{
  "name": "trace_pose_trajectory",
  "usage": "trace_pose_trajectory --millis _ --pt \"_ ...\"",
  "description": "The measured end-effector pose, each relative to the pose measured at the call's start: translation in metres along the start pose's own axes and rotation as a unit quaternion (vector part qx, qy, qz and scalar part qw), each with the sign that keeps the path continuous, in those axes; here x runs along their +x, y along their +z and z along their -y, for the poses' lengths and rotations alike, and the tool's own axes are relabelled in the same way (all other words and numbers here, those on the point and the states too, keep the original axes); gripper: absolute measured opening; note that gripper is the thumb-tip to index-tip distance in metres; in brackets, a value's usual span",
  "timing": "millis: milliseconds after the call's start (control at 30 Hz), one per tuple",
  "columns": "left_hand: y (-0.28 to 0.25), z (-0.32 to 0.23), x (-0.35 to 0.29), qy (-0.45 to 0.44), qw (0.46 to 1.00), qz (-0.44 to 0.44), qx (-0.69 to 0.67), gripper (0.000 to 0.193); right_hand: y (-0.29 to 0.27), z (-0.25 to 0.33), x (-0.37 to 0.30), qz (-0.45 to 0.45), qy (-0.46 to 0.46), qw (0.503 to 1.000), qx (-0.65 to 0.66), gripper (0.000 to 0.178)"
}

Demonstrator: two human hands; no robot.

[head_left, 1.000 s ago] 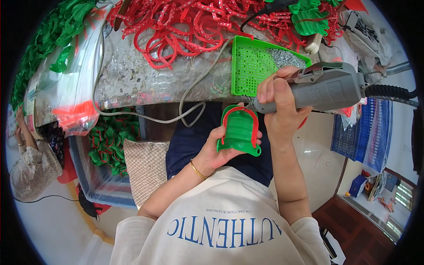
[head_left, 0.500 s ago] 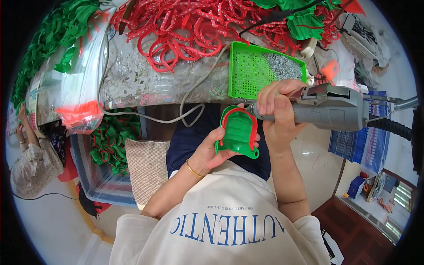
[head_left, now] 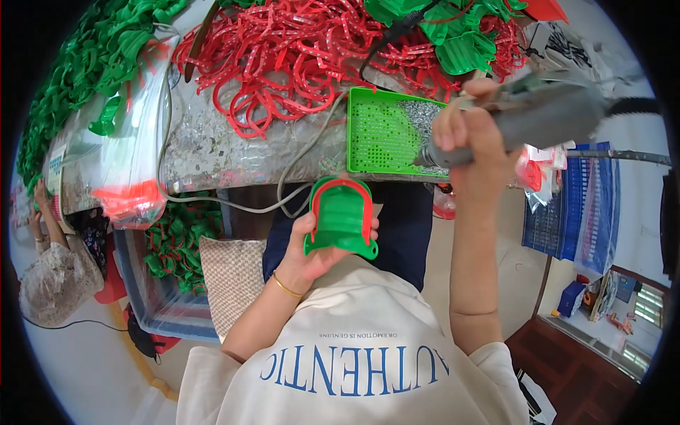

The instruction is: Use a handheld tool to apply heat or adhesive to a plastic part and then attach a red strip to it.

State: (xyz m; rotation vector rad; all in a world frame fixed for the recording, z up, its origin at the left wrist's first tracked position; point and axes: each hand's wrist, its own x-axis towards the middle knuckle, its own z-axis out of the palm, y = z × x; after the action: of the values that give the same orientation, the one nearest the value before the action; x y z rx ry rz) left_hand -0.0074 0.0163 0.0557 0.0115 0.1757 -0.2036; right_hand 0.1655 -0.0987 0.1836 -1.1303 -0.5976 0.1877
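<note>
My left hand [head_left: 304,258] is closed around a green moulded plastic piece [head_left: 340,221], shaped like a small scoop. A red U-shaped strip [head_left: 367,205] lies along its rim. My right hand [head_left: 473,138] grips a grey handheld power screwdriver [head_left: 549,110], blurred by motion. The tool's tip is over the near right part of a green perforated tray [head_left: 382,138], apart from the green piece. In that tray lies a heap of small silvery metal pieces [head_left: 418,113] that look like screws. Whether the tip touches them I cannot tell.
Red strips [head_left: 276,64] pile up on the plastic-covered table [head_left: 212,145], with green pieces [head_left: 106,57] at the far left. A grey cable [head_left: 234,205] hangs over its edge. A blue-grey crate [head_left: 142,283] of assembled pieces stands lower left. Another person [head_left: 60,276] sits at left.
My right hand has swung the screwdriver up and away from the green piece to the tray. My left hand has shifted slightly left, still holding the piece.
</note>
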Motion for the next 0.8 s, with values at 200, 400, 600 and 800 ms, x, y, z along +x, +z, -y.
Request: trace_pose_trajectory --millis 200,400,600,800 --pt "-0.011 -0.012 0.021 0.018 1.000 0.004 0.007 0.085 -0.024 -0.065 -0.007 -0.145 -0.016 0.983 -0.113 0.015" --pt "-0.017 -0.013 0.029 0.020 0.999 -0.022 -0.020 0.081 -0.030 -0.096 -0.009 -0.163 -0.019 0.979 -0.120 0.012" --pt "-0.019 -0.014 0.029 0.033 0.999 -0.010 0.011 0.084 -0.035 -0.113 -0.012 -0.163 -0.008 0.978 -0.127 0.012" --pt "-0.021 -0.015 0.031 0.027 0.999 -0.022 -0.019 0.078 -0.037 -0.117 -0.013 -0.169 -0.004 0.977 -0.133 0.012"
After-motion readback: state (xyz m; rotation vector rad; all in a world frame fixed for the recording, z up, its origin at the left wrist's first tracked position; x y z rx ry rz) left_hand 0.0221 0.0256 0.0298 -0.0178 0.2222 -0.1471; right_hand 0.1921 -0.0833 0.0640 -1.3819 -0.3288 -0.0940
